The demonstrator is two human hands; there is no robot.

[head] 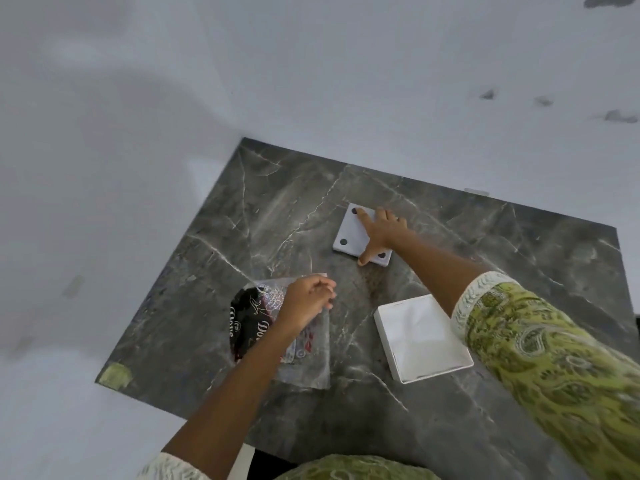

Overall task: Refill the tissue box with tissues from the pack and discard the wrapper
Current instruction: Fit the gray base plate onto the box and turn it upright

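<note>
Right hand [379, 233]: fingers spread flat on the box base [360, 235], far side of the worktop [519, 244].
Left hand [308, 301]: pinching the wrapper [277, 327].
Tissue box [422, 337]: open, tissues inside, near the right forearm.

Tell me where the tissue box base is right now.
In the head view, the white base lies feet-up on the far middle of the marble table, under the right hand, beyond the open box.
</note>
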